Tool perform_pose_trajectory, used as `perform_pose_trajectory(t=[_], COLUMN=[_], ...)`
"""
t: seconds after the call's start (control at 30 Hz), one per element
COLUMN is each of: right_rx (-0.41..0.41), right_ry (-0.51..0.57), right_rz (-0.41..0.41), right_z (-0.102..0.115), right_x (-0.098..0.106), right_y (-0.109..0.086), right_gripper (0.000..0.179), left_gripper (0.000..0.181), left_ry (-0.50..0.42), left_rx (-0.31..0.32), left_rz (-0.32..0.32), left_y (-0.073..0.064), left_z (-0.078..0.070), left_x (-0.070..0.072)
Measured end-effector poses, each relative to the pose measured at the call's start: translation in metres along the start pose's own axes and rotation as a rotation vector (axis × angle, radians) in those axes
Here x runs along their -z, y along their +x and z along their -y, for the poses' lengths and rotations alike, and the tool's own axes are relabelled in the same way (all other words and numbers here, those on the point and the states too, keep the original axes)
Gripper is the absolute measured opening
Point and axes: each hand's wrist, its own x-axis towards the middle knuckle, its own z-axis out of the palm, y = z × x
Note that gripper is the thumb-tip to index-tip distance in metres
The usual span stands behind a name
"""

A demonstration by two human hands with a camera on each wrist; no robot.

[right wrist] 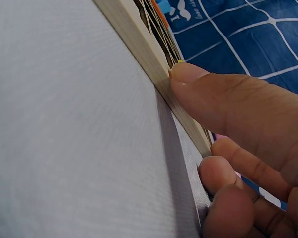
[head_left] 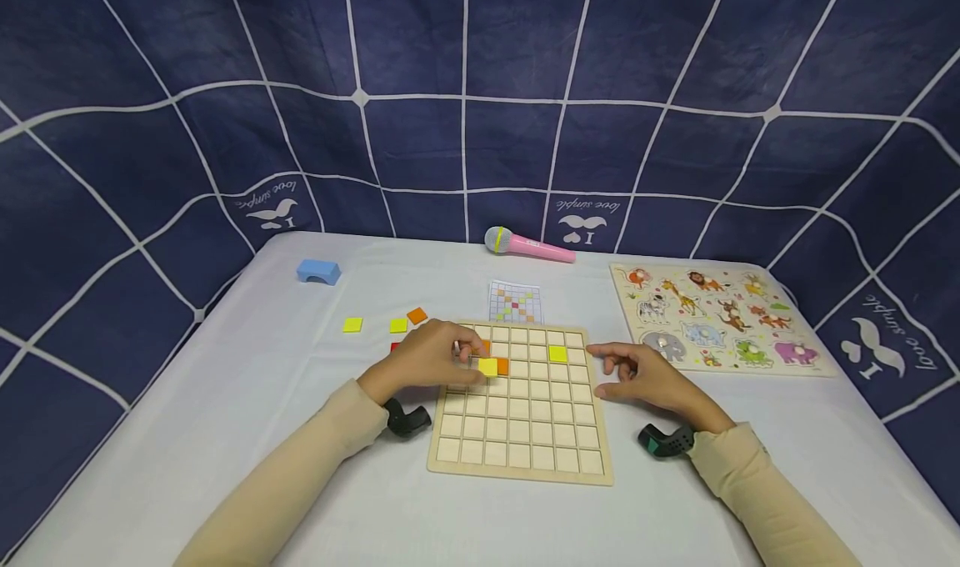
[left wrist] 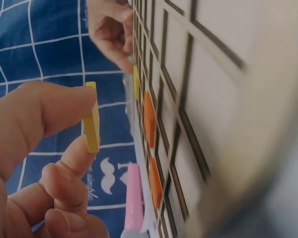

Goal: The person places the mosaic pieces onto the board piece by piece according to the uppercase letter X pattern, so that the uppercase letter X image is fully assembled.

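Observation:
My left hand [head_left: 429, 352] pinches a yellow square tile [left wrist: 92, 119] between thumb and forefinger, above the left part of a wooden grid board [head_left: 521, 474]. The left wrist view shows the tile held on edge, apart from the board. Two orange tiles, one of them at the grid's upper left [head_left: 502, 367], sit on the board near that hand. Another yellow tile [head_left: 557, 353] lies in the grid towards the upper right. My right hand [head_left: 647, 375] rests at the board's right edge, its thumb [right wrist: 193, 82] touching the rim and its other fingers loosely bent.
Left of the board lie loose yellow tiles [head_left: 352, 324], an orange tile [head_left: 417, 316] and a partly hidden red one [head_left: 394, 347]. Behind it are a printed pattern card [head_left: 515, 302] and a pink toy microphone [head_left: 536, 248]. An animal puzzle [head_left: 720, 317] lies right, a blue arch block [head_left: 318, 272] far left.

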Motion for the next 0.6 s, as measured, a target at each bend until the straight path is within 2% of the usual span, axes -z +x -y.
perform_pose_trajectory(t=[0.43,0.6], right_rx=[-0.001,0.001], right_ry=[0.0,0.001], right_rz=[0.001,0.002], right_z=[0.0,-0.001], right_x=[0.0,0.0], right_y=[0.0,0.0], right_gripper=[0.063,0.063], left_gripper=[0.022,0.023], left_ry=[-0.018,-0.006], left_rx=[0.049,0.056], left_rz=[0.03,0.021], left_y=[0.022,0.029], left_z=[-0.019,-0.026], left_x=[-0.016,-0.022])
